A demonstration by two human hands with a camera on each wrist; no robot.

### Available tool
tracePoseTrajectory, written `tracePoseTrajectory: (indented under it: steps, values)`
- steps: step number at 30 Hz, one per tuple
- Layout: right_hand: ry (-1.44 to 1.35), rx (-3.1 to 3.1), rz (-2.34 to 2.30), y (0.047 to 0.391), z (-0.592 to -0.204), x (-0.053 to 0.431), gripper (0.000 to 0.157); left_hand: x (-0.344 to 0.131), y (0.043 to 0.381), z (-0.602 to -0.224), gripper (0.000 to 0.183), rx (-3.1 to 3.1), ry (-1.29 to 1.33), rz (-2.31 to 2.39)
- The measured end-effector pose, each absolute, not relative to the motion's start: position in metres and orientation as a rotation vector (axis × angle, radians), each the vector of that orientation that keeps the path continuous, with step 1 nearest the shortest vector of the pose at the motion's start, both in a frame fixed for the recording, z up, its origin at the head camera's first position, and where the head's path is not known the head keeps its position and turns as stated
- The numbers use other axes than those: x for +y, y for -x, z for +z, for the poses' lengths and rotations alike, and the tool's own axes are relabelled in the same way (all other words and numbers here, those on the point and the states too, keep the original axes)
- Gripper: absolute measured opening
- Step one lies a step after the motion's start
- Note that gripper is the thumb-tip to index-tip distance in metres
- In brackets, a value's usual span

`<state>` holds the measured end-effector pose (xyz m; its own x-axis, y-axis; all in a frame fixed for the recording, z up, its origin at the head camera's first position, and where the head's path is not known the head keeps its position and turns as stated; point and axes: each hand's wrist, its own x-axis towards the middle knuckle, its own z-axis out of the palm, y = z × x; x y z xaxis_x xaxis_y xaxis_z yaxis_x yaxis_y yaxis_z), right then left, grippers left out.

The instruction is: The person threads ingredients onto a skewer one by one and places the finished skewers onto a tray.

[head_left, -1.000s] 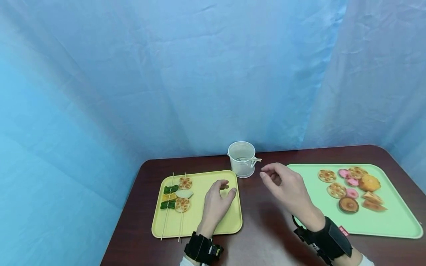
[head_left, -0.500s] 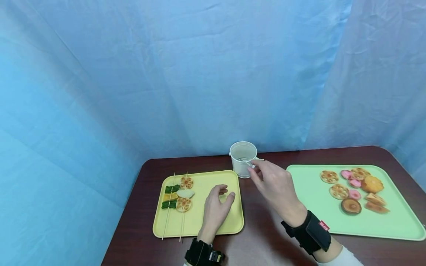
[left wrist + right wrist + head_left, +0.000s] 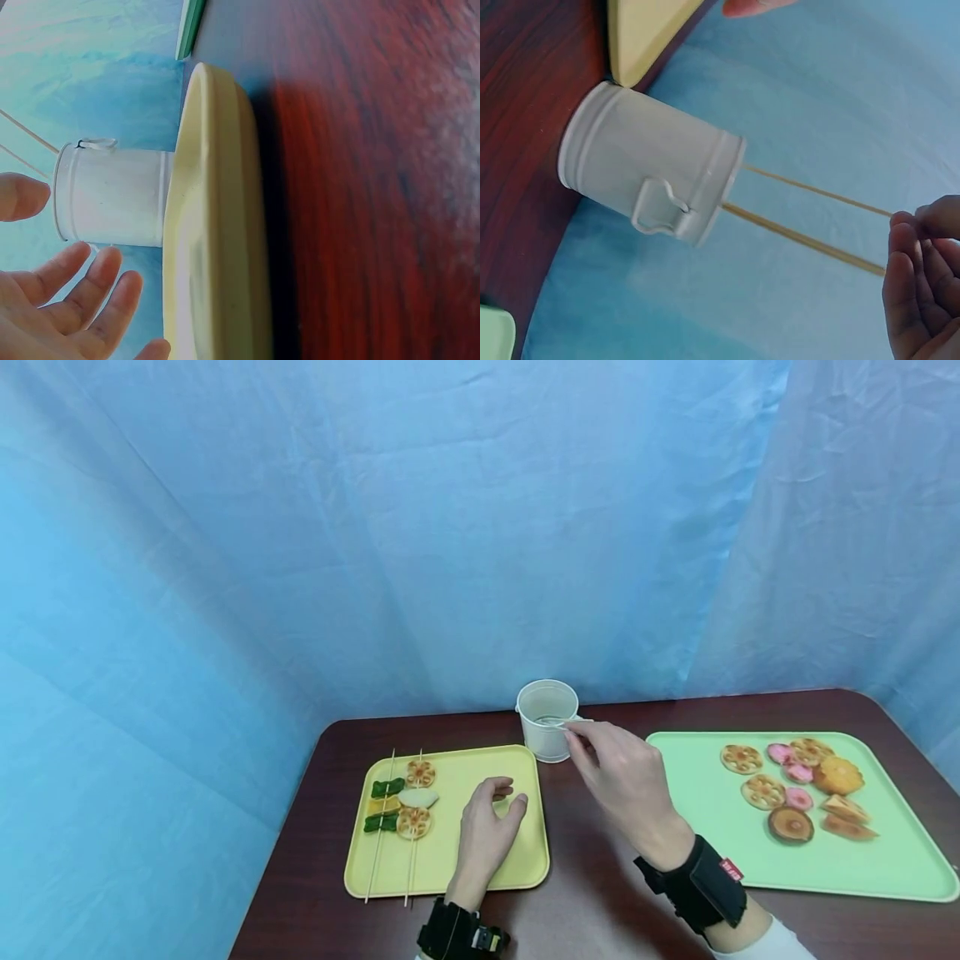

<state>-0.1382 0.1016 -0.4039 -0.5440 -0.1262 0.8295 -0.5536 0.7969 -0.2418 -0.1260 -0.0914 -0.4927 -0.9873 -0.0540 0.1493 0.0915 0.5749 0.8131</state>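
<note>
My right hand (image 3: 628,783) is at the white bucket (image 3: 542,739). In the right wrist view its thumb and fingers pinch the upper end of a thin wooden skewer (image 3: 817,191) that slants out of the bucket; another skewer or two (image 3: 802,240) stick out beside it, behind the fingers. Over the yellow tray (image 3: 450,868) hovers my left hand (image 3: 486,831), fingers relaxed and apart, holding nothing. On that tray's left side lie two loaded skewers: one with green and yellow pieces (image 3: 382,805), one with lotus root slices (image 3: 414,822) and a pale piece.
To the right, a green tray (image 3: 885,860) carries play food: lotus root slices (image 3: 763,792), pink pieces (image 3: 799,798), a mushroom slice (image 3: 791,825), a golden lump (image 3: 838,775) and brown wedges (image 3: 847,810). Blue curtain (image 3: 525,527) hangs right behind the dark wooden table (image 3: 300,860).
My right hand has moved left to the skewers at the bucket's rim and taken hold of one. The left hand sank slightly, then stayed put.
</note>
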Motion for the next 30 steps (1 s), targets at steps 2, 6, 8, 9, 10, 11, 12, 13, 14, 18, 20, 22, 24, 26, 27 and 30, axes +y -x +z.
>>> tracePoseTrajectory:
  steps: [2,6,8,9,10,11,12,13,14,18,20,22,24,26,27,30]
  values:
    - [-0.496,-2.046,0.655,0.136,-0.401,0.106,0.019,-0.091,0.126,-0.492,0.034,-2.630,0.041,-1.390]
    - [-0.476,-1.976,0.756,0.129,-0.395,0.117,0.015,-0.091,0.126,-0.491,0.033,-2.603,0.060,-1.414]
    - [-0.469,-1.945,0.806,0.124,-0.392,0.123,0.016,-0.091,0.126,-0.490,0.033,-2.595,0.065,-1.430]
    - [-0.466,-1.927,0.834,0.122,-0.391,0.125,0.017,-0.091,0.126,-0.490,0.032,-2.589,0.070,-1.438]
    - [-0.461,-1.908,0.862,0.120,-0.389,0.128,0.018,-0.091,0.126,-0.489,0.032,-2.585,0.072,-1.445]
    - [-0.455,-1.890,0.894,0.117,-0.387,0.130,0.019,-0.091,0.126,-0.488,0.032,-2.578,0.074,-1.455]
    - [-0.446,-1.875,0.934,0.115,-0.384,0.131,0.019,-0.091,0.126,-0.487,0.032,-2.573,0.079,-1.464]
    - [-0.438,-1.856,0.980,0.112,-0.381,0.132,0.018,-0.090,0.126,-0.486,0.032,-2.569,0.078,-1.477]
    - [-0.429,-1.843,1.039,0.110,-0.379,0.133,0.018,-0.090,0.126,-0.484,0.031,-2.565,0.077,-1.484]
    - [-0.375,-1.793,1.310,0.104,-0.380,0.138,0.014,-0.087,0.124,-0.478,0.032,-2.547,0.079,-1.495]
    - [-0.340,-1.761,1.433,0.104,-0.387,0.143,0.015,-0.086,0.123,-0.474,0.031,-2.531,0.089,-1.492]
    - [-0.295,-1.712,1.559,0.106,-0.395,0.148,0.016,-0.084,0.123,-0.470,0.029,-2.503,0.114,-1.502]
    - [-0.239,-1.672,1.683,0.108,-0.403,0.153,0.017,-0.082,0.123,-0.466,0.027,-2.473,0.145,-1.531]
    - [-0.179,-1.612,1.857,0.110,-0.408,0.156,0.017,-0.080,0.123,-0.463,0.027,-2.431,0.182,-1.594]
    - [-0.156,-1.568,1.972,0.111,-0.409,0.156,0.018,-0.078,0.123,-0.461,0.028,-2.406,0.201,-1.636]
    - [-0.096,-1.406,2.321,0.112,-0.412,0.156,0.017,-0.074,0.123,-0.457,0.032,-2.281,0.251,-1.838]
